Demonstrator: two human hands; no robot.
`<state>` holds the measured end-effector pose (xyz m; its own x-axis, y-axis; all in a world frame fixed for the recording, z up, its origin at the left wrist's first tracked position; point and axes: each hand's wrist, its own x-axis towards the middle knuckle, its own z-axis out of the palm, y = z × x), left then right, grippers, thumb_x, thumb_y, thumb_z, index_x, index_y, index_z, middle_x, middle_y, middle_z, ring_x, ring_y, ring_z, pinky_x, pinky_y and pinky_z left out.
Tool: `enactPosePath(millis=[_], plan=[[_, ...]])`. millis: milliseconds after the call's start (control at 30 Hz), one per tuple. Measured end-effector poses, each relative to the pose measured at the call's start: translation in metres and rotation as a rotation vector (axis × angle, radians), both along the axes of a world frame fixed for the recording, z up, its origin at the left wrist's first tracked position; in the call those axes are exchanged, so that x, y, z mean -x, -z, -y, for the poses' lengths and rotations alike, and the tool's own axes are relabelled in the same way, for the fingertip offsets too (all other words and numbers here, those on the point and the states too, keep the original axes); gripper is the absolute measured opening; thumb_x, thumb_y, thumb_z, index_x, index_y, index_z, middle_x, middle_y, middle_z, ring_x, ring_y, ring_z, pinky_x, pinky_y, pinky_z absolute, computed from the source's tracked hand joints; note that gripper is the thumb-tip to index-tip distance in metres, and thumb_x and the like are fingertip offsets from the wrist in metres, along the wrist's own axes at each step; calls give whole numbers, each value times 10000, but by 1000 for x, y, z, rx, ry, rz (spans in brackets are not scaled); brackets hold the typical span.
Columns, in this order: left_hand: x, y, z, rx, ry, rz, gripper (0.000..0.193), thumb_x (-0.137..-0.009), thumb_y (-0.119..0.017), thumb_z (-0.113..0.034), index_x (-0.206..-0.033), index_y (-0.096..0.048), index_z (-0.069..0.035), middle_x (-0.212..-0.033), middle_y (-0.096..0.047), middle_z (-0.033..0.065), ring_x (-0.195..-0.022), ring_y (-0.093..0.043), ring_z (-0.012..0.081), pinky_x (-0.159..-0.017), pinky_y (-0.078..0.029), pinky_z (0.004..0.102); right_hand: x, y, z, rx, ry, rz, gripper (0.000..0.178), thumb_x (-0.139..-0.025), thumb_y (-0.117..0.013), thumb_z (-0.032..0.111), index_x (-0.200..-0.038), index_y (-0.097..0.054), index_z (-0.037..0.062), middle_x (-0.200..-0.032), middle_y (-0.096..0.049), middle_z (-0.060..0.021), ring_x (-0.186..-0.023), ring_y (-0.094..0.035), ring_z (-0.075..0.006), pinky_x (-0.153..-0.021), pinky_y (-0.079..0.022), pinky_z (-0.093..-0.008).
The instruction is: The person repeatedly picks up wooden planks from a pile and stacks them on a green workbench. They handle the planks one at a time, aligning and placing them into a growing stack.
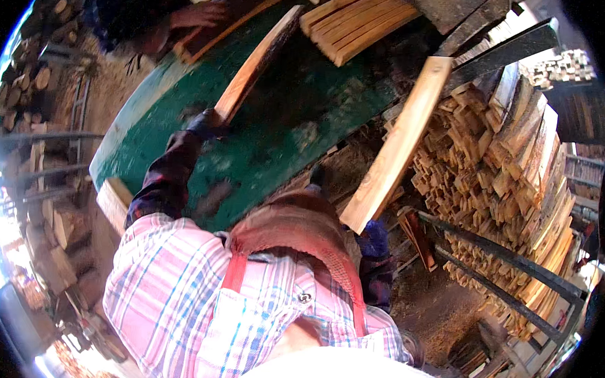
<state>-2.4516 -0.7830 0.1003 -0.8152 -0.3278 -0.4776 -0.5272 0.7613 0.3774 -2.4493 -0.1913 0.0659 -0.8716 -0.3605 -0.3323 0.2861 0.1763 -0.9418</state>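
Note:
My left hand [207, 124], in a dark glove, is closed round the near end of a narrow wooden slat [257, 67] with a dark edge. This slat lies lengthwise over the green tabletop [263, 156]. On the right, my right hand [374, 239], in a blue glove, is at the near end of a pale wooden board [402, 143]. The board slants up and away beside the table; its end partly hides my right fingers, which appear wrapped round it from below.
A co-worker's hand [199, 16] rests by a dark-edged board [236, 21] at the table's far left. Side-by-side slats [358, 21] lie at the far edge. A tall stack of cut wood [468, 156] stands right, with metal bars [511, 251] before it. A wood block [113, 203] is near left.

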Motion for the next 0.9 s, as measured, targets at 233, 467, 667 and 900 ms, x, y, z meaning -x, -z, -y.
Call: enactPosePath(millis=[233,467,667,900], plan=[[-89,-139,-160,93,204,-281,225,-801,-633,-212,-916,-578,-27,-662,-508,32,-631,-503,162,-584,-438,354,-18,-94,22,407,369,211,729,-752,-652,157,-1393,-324,40,-1149,-527,-79,-986,-534,-194,-849,-470,-330],[-114,-54,-162,-1096,-325,-364,477,-747,-682,-172,-1173,-522,-29,-898,-545,-5,-745,-513,104,-649,-435,249,90,-140,-7,256,365,-361,920,-756,-749,430,-1418,-263,17,-1181,-484,-91,-1016,-482,-185,-832,-462,-327],[12,-100,-246,-1292,-24,-153,645,-737,-686,-169,-1308,-435,-4,-1007,-559,27,-839,-538,130,-753,-462,275,385,-330,-109,449,196,-924,399,-968,-477,254,-1289,-448,18,-1152,-566,-137,-1090,-549,-247,-972,-429,-395],[133,-117,-334,-1016,256,-574,801,-719,-755,-290,-1338,-361,32,-1205,-518,119,-1111,-489,232,-937,-408,372,260,-190,59,242,489,-528,468,-902,-619,272,-1241,-447,0,-1138,-542,-69,-1016,-515,-179,-923,-419,-335]])
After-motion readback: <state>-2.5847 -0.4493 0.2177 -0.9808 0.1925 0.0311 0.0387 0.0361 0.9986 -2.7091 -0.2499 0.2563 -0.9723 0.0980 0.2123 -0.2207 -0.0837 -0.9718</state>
